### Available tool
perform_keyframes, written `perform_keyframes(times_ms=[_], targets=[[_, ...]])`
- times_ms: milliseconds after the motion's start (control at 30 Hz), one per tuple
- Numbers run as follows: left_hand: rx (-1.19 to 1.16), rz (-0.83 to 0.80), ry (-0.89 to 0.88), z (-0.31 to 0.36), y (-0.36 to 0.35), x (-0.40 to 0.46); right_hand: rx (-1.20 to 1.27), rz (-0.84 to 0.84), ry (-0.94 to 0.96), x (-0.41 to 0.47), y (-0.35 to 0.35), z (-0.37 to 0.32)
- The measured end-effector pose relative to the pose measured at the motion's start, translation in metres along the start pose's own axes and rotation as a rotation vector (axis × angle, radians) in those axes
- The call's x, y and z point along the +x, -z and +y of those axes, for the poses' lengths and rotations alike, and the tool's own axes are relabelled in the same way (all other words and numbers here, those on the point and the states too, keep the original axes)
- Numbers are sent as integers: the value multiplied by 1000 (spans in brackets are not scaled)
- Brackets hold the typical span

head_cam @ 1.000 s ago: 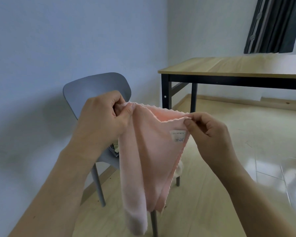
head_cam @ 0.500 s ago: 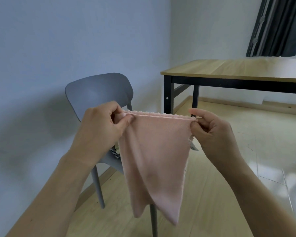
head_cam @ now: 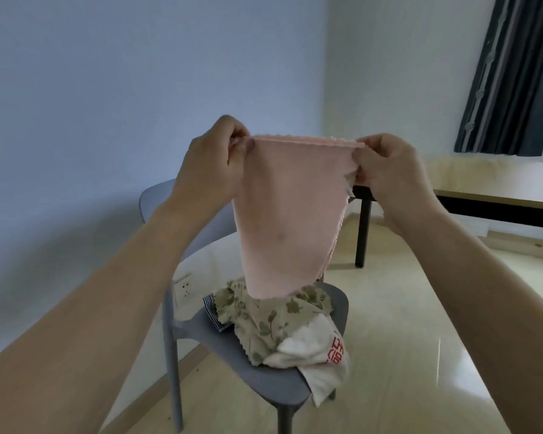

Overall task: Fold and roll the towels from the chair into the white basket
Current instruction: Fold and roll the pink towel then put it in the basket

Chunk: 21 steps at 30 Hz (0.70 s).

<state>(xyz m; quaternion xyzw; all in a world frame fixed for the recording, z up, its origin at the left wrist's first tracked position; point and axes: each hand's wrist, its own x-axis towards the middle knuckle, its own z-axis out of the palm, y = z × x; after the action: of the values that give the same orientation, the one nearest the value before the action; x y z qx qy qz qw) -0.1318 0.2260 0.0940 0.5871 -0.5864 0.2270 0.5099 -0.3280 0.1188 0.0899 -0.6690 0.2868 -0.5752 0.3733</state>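
A pink towel (head_cam: 287, 214) hangs in the air, folded over, its top edge stretched level between my hands. My left hand (head_cam: 215, 158) pinches its left top corner and my right hand (head_cam: 386, 166) pinches the right one. Below the towel stands a grey chair (head_cam: 273, 380). On the seat lie a green floral towel (head_cam: 264, 317), a white towel with red print (head_cam: 318, 352) drooping over the front edge, and a striped cloth (head_cam: 212, 311) mostly hidden under the floral one. No white basket is in view.
A wooden table with black legs (head_cam: 496, 191) stands to the right behind the chair. Dark curtains (head_cam: 514, 76) hang at the top right. A wall socket (head_cam: 182, 288) sits low on the blue wall. Glossy floor (head_cam: 405, 355) spreads to the right.
My hands rose with the pink towel, which now hangs flatter and squarer. The view tipped down, so the chair seat with its pile of towels now shows.
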Motion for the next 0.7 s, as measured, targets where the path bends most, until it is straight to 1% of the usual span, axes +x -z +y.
perform_keyframes(times_ms=[67,100,133,200,267,367,433,500,567,600,633,700], targets=[[-83,4,22,10,7,-7,81,17,-29,-10,5,-5],[-121,-19,45,12,9,-16,104,15,-45,-19,9,-3],[-164,-61,77,13,10,-27,102,3,-69,-29,12,3],[-271,-197,163,9,8,-56,10,-63,-154,-49,19,26],[-335,-410,287,0,1,-90,-141,-235,-315,-68,25,59],[-283,-807,510,-19,-21,-144,-379,-554,-621,-104,28,112],[-240,-1031,654,-30,-40,-178,-480,-672,-785,-127,26,147],[-172,-1171,729,-37,-57,-201,-520,-717,-883,-140,23,174],[-53,-1208,714,-47,-69,-207,-514,-689,-884,-140,19,190],[18,-1179,673,-52,-74,-205,-503,-656,-852,-136,16,196],[90,-1125,623,-57,-79,-200,-484,-608,-808,-130,12,200],[197,-965,558,-67,-88,-188,-432,-484,-697,-115,2,206]])
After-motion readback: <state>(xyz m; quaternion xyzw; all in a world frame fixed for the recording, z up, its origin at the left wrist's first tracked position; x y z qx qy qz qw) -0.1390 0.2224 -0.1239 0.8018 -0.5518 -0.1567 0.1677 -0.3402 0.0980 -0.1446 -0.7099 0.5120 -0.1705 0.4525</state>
